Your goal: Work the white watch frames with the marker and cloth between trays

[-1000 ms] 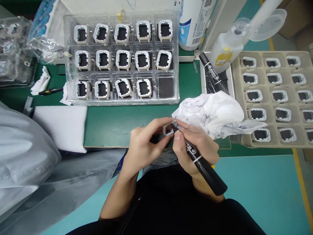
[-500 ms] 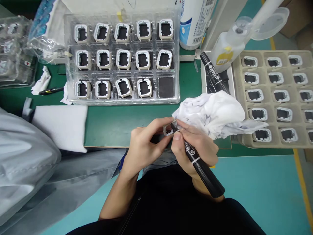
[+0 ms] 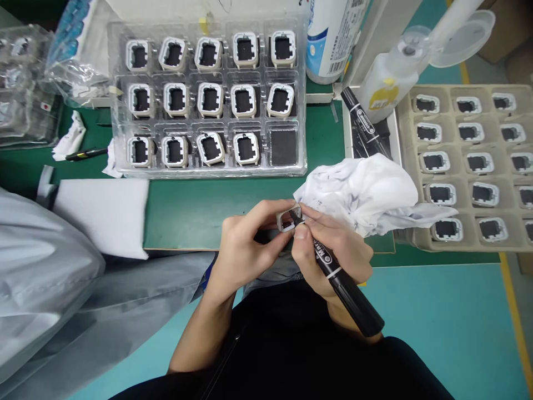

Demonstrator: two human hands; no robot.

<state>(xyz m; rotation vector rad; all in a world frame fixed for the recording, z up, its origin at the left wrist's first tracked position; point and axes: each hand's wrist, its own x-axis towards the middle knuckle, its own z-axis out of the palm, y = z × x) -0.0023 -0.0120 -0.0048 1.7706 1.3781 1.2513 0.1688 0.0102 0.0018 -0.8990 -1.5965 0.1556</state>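
Note:
Between its thumb and fingers, my left hand [image 3: 245,241] pinches a small light-coloured frame [image 3: 284,221], tilted so that its opening shows. My right hand [image 3: 333,247] grips a thick black marker [image 3: 339,278] with white lettering. The dark tip of the marker reaches into the frame's opening near its right side; whether it touches the inner wall I cannot tell. Just beyond the right hand lies a crumpled white cloth [image 3: 362,189]. A clear plastic tray [image 3: 208,173] behind the hands holds rows of similar frames, and its front right pocket shows only a dark pad.
At the right, a beige tray [image 3: 410,183] carries more frames. A white box [image 3: 347,130] holds black markers, beside a squeeze bottle [image 3: 383,89] and a large bottle [image 3: 333,39]. White foam [image 3: 102,216] lies left, near another person's grey sleeve [image 3: 41,278].
Almost nothing differs. Both hands, the frame and the marker keep practically the same position, with the marker's rear end shifted very slightly.

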